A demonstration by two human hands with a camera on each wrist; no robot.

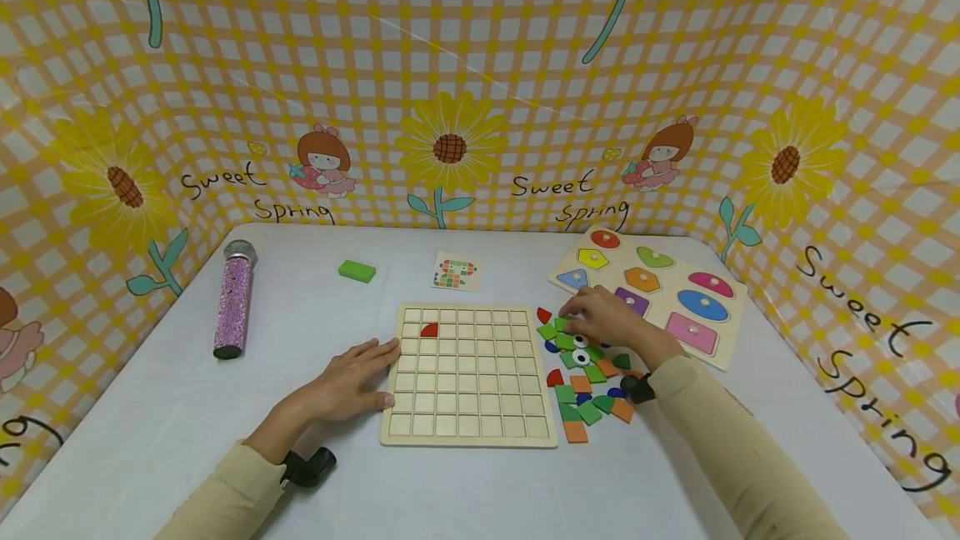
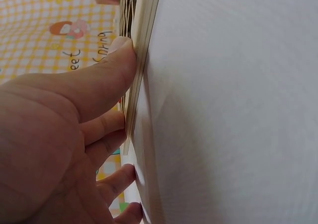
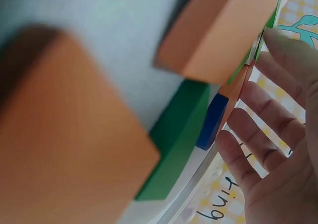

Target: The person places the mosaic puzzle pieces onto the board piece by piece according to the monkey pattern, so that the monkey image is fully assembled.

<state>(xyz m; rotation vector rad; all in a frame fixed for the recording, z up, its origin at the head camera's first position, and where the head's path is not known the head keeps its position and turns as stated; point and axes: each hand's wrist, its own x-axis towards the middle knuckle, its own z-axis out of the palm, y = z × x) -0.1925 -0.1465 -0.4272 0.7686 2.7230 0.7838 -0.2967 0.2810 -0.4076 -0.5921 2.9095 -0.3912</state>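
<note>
A wooden grid board (image 1: 471, 445) lies flat on the table, with one red quarter-round piece (image 1: 430, 330) in a cell of its upper left. My left hand (image 1: 347, 380) rests at the board's left edge, its thumb (image 2: 107, 75) touching the rim and other fingers spread along the side. Beyond the board's right side, my right hand (image 1: 606, 317) bends down over a pile of flat pieces. Its thumb and forefinger appear to pinch a green piece (image 1: 562, 325), partly hidden by the fingertips. Around it lie green, orange (image 1: 576, 432), blue and red pieces (image 1: 554, 377), plus two eye pieces (image 1: 581, 358).
A small pattern card (image 1: 455, 271) lies behind the board, a green block (image 1: 357, 271) to its left. Further left is a glittery pink microphone (image 1: 234, 302). A shape puzzle board (image 1: 731, 340) with knobbed pieces lies behind the right hand. Patterned cloth walls (image 1: 480, 48) enclose the table.
</note>
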